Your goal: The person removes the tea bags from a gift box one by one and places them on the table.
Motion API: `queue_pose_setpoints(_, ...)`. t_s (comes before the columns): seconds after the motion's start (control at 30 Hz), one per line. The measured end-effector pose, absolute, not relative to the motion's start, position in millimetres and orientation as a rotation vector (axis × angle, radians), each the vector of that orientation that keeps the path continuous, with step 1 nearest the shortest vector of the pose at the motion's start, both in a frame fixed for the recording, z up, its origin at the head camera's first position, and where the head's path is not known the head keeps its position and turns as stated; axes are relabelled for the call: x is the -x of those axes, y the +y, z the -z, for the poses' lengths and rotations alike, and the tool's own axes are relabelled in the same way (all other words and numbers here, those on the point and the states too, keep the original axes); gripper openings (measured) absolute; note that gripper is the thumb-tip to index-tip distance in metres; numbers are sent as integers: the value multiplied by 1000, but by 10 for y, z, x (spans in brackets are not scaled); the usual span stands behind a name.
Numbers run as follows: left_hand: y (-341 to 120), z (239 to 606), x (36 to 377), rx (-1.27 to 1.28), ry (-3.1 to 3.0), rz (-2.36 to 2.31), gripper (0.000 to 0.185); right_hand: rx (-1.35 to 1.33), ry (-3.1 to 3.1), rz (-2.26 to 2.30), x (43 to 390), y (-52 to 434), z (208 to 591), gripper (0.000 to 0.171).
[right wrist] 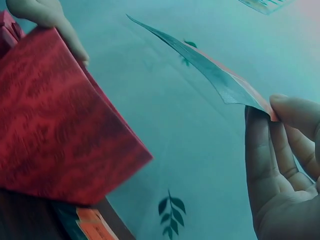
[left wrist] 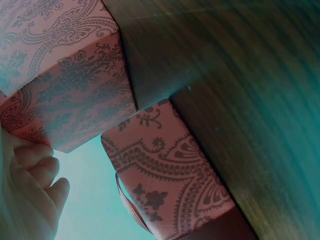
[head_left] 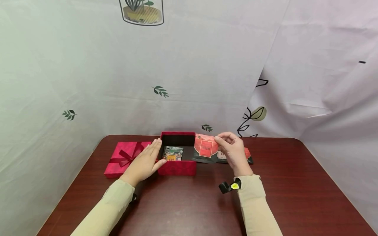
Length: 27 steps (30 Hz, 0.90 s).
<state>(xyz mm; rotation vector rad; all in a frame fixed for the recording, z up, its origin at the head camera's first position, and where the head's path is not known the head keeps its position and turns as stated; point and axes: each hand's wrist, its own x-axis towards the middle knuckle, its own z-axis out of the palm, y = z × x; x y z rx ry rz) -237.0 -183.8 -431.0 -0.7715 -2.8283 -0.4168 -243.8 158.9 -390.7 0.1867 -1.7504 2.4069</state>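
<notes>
In the head view my right hand (head_left: 234, 152) pinches a red and dark green sachet (head_left: 205, 147) by its upper right corner, beside the right wall of a red patterned box (head_left: 177, 168). In the right wrist view the sachet (right wrist: 215, 75) is seen almost edge-on between thumb and fingers. My left hand (head_left: 144, 164) lies along the box's left side, fingers straight and thumb spread over the front rim. Inside the box, at its left end, is a small multicoloured sachet (head_left: 173, 153). Other red and dark sachets (head_left: 222, 156) lie behind my right hand, partly hidden.
The red lid (head_left: 116, 167) with a ribbon bow (head_left: 126, 158) lies left of the box, partly behind my left hand. Everything stands near the back edge of a dark brown table (head_left: 189, 203). A pale printed curtain (head_left: 206, 65) hangs behind it.
</notes>
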Motion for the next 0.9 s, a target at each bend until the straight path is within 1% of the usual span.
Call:
queue_pose_setpoints(0.27,-1833,4317,2366,770,-2824,415,83,-146,-1883,-2355,2425,1776,4035,11)
queue_pose_setpoints(0.47,-1843,4327,2368,763,-2820,421,83,-202,-2052,-2298,2450,1867,4148,6)
queue_pose_setpoints(0.63,-1833,4325,2366,772,-2820,422,83,-149,-2158,-2277,2474,1910,4221,11)
queue_pose_setpoints(0.8,-1829,4324,2366,768,-2825,422,83,-40,-2269,-2241,2502,1936,4294,19)
queue_pose_setpoints(0.9,-1836,4321,2362,761,-2827,426,84,-23,-2346,-2214,2526,1949,4349,24)
